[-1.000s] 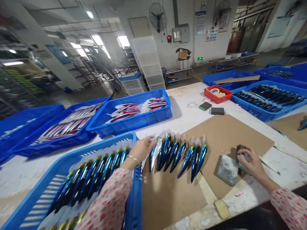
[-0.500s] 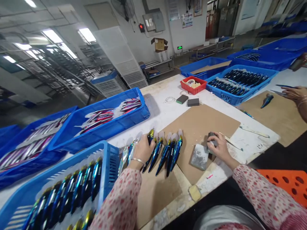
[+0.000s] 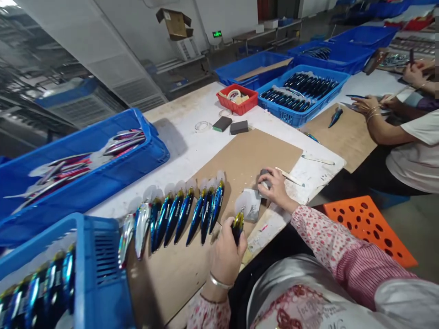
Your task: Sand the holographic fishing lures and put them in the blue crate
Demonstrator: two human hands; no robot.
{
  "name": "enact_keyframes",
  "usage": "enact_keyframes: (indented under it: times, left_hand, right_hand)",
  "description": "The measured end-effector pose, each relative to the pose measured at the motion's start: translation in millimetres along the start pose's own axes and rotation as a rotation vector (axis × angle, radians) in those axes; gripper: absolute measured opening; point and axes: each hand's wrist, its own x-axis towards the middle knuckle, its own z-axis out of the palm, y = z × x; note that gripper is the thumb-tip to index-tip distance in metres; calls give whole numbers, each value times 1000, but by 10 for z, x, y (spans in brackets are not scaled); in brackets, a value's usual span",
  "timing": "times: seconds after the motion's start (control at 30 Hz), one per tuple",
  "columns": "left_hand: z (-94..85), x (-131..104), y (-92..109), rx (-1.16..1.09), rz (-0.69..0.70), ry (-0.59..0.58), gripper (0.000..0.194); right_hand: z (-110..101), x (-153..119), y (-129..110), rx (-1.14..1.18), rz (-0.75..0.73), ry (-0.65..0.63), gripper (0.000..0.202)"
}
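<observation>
My left hand (image 3: 224, 256) is closed around a blue-black fishing lure (image 3: 237, 224) with a yellow-green end and a clear round lip. Its lower body is hidden in my palm. My right hand (image 3: 277, 186) grips a dark grey block (image 3: 263, 178), which looks like a sanding sponge, just above the brown paper. Beside it lies a grey block covered in white dust (image 3: 254, 206), partly behind the lure's lip. To the left of my left hand, a row of blue lures (image 3: 183, 214) rests on the brown paper (image 3: 164, 288), with silvery lures (image 3: 141, 230) at its left end.
A light blue basket of lures (image 3: 103, 256) stands at front left, a blue bin of pink lures (image 3: 151, 153) behind it. Further back are two dark blocks (image 3: 239, 127), a red tray (image 3: 247, 107) and another lure basket (image 3: 295, 119). Co-workers' hands (image 3: 368, 107) are at right.
My left hand has moved from the row of lures toward my right hand and now holds one lure. The right hand still grips the block. The view has turned rightward.
</observation>
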Motion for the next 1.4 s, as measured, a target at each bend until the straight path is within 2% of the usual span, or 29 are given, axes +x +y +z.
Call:
enact_keyframes:
  times: [0.17, 0.4, 0.63, 0.8, 0.93, 1.07, 1.17, 1.3, 1.4]
  left_hand:
    - [140, -58, 111, 82, -41, 4, 40]
    - [141, 34, 287, 198, -176, -209, 40]
    - [214, 61, 320, 257, -160, -316, 40]
    - [221, 83, 325, 278, -125, -327, 39]
    - [218, 94, 316, 293, -103, -342, 37]
    - [229, 88, 322, 318, -116, -328, 37]
    - [249, 86, 335, 315, -112, -308, 34]
    - [253, 101, 352, 319, -116, -326, 34]
    - [247, 111, 360, 312, -130, -325, 34]
  right_hand:
    - [-10, 23, -18, 3, 2, 6, 10]
    - [-97, 87, -168, 66, 113, -36, 8]
    - [-46, 5, -477, 58, 101, -108, 13]
    - [26, -113, -602, -24, 95, -162, 14]
    - [49, -70, -637, -97, 30, -199, 12]
    - [57, 35, -621, -141, 55, -153, 11]
    - [64, 7, -639, -99, 92, -146, 12]
    - [92, -58, -681, -125, -5, -187, 12]
    - [100, -47, -691, -153, 34, -153, 11]
